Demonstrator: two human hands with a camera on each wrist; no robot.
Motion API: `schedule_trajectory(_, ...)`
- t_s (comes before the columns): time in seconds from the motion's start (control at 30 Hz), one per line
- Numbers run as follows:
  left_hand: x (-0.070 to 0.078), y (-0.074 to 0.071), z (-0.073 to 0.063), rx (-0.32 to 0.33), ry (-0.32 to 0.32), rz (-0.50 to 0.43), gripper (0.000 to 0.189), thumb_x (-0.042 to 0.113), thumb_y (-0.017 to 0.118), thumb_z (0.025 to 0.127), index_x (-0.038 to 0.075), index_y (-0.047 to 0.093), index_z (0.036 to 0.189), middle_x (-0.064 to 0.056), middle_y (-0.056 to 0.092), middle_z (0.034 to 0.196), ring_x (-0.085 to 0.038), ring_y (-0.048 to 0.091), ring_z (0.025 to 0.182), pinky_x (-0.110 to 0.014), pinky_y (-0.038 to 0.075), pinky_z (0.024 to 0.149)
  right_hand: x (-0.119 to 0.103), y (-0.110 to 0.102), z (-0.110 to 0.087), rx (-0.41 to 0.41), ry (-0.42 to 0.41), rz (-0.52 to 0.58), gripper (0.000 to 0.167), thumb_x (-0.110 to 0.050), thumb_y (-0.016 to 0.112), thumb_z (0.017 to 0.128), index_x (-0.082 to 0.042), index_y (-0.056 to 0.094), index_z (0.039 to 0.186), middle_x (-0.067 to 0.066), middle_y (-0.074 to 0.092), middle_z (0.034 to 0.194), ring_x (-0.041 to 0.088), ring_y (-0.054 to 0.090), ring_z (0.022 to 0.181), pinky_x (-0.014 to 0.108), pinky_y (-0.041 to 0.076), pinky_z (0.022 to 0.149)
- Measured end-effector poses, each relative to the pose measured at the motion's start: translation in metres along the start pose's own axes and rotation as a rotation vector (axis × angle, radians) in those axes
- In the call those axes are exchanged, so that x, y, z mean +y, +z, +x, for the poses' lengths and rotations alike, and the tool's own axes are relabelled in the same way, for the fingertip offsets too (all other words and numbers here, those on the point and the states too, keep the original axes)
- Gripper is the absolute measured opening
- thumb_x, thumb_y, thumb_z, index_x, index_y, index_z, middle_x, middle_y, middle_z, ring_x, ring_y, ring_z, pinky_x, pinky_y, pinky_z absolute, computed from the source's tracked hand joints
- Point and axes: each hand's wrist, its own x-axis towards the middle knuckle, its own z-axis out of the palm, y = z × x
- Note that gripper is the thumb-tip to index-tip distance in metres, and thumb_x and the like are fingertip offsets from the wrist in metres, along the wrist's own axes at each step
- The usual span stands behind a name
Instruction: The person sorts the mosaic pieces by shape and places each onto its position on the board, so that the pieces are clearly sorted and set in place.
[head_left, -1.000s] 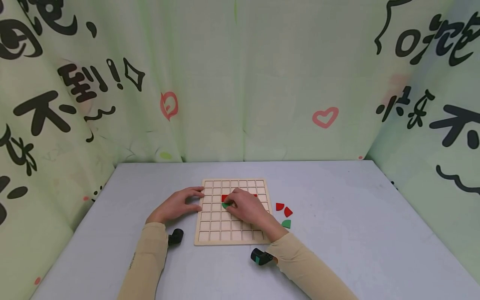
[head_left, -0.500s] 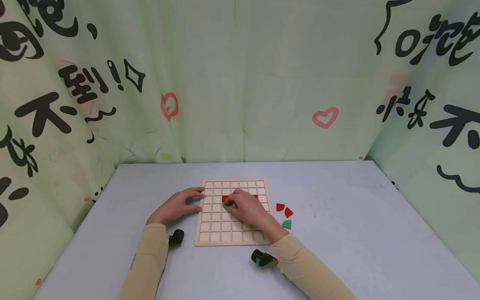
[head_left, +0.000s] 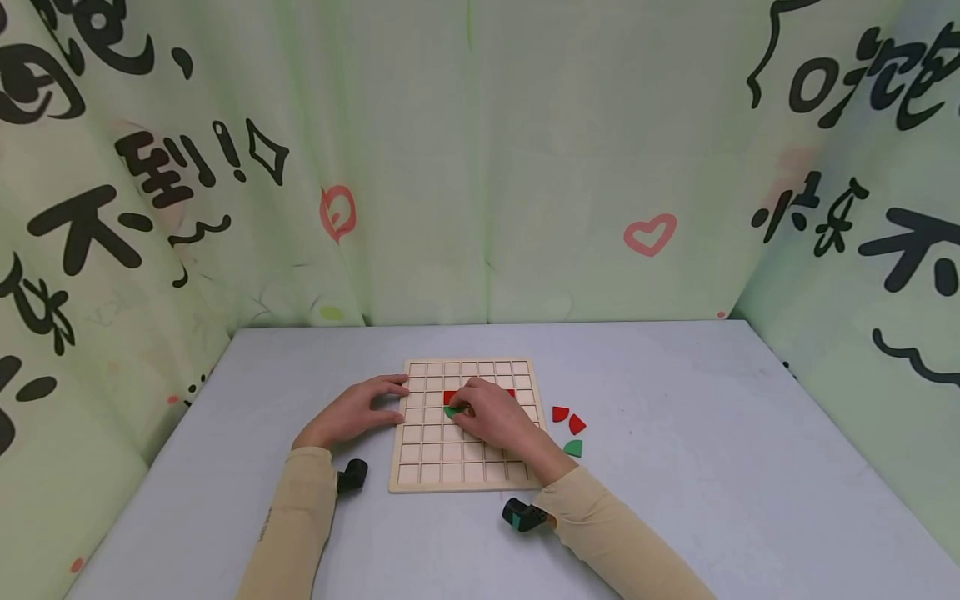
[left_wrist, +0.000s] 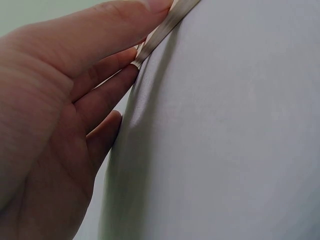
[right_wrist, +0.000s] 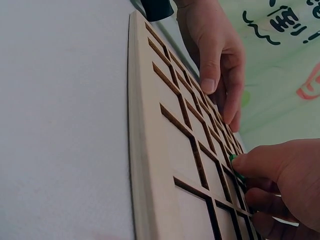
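Note:
A square wooden grid board (head_left: 427, 475) lies on the table in the head view. My left hand (head_left: 358, 411) touches its left edge, thumb and fingers extended; the left wrist view shows the thumb and fingertips along the board's wooden edge (left_wrist: 165, 31). Over the middle of the grid, my right hand (head_left: 495, 414) pinches a small green piece (head_left: 450, 412) at one cell. The right wrist view shows the thumb against that green piece (right_wrist: 232, 157); the rest of its shape is hidden by the fingers. Red pieces (head_left: 448, 397) sit in the row behind, partly covered by the right hand.
Right of the board lie a red quarter-round piece (head_left: 560, 413), a red wedge-shaped piece (head_left: 576, 424) and a green quarter-round piece (head_left: 573, 448). The white table (head_left: 675, 433) meets a pale green printed curtain (head_left: 555, 167) at the back and sides.

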Motion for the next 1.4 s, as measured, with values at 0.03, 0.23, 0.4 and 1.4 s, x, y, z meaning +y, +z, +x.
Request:
schedule_trajectory(0.03, 0.0, 0.0, 0.0, 0.0, 0.001, -0.001, 0.045, 0.024, 0.076, 0.086, 0.007, 0.064, 0.127, -0.004, 0.044, 0.151, -0.029, 0.033, 0.142, -0.049, 0.03, 0.114, 0.0, 0.0, 0.0, 0.0, 0.0, 0.0, 0.014, -0.017, 0.071, 0.091, -0.009, 0.074, 0.102, -0.001, 0.061, 0.095, 0.013, 0.057, 0.083, 0.026, 0.052, 0.075)
schedule_trajectory(0.23, -0.001, 0.0, 0.001, -0.001, -0.004, -0.003, 0.046, 0.025, 0.076, 0.086, 0.008, 0.064, 0.126, -0.003, 0.043, 0.151, -0.029, 0.033, 0.142, -0.049, 0.03, 0.114, -0.001, 0.0, -0.001, 0.001, -0.001, 0.007, 0.014, -0.016, 0.071, 0.09, -0.009, 0.074, 0.102, 0.0, 0.061, 0.095, 0.013, 0.056, 0.082, 0.025, 0.052, 0.074)
schedule_trajectory(0.4, -0.001, 0.0, 0.001, -0.003, -0.006, 0.008, 0.046, 0.025, 0.076, 0.086, 0.007, 0.064, 0.127, -0.004, 0.043, 0.151, -0.029, 0.033, 0.142, -0.049, 0.03, 0.115, -0.001, -0.001, -0.001, -0.002, 0.005, 0.017, 0.014, -0.017, 0.071, 0.09, -0.009, 0.074, 0.102, 0.0, 0.061, 0.095, 0.013, 0.057, 0.082, 0.025, 0.052, 0.074)
schedule_trajectory(1.4, 0.001, 0.001, 0.0, 0.004, -0.032, 0.018, 0.046, 0.023, 0.076, 0.086, 0.008, 0.063, 0.128, -0.002, 0.043, 0.151, -0.028, 0.032, 0.143, -0.048, 0.03, 0.115, 0.049, -0.047, -0.045, 0.15, 0.07, 0.082, 0.014, -0.011, 0.067, 0.093, -0.005, 0.072, 0.104, 0.002, 0.065, 0.097, 0.014, 0.06, 0.084, 0.03, 0.054, 0.074)
